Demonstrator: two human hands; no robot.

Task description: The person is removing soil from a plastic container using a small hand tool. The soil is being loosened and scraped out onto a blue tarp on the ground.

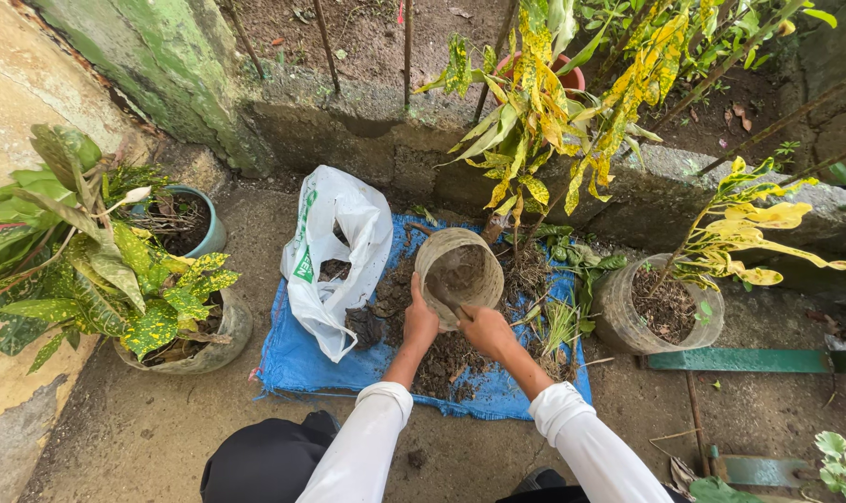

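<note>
The empty pot [459, 273] lies tipped on its side on the blue tarp [297, 359], directly ahead of both hands, its mouth turned back toward the person and its long axis running away from them. The left hand [420, 321] is closed on the near rim at the pot's left side. The right hand [487, 329] is closed around a small tool whose tip reaches into the pot's mouth; what kind of tool it is cannot be told. Both hands are about equally near. Loose soil [441, 359] lies beneath them, and a white plastic bag [334, 251] sits to the left of the left hand.
</note>
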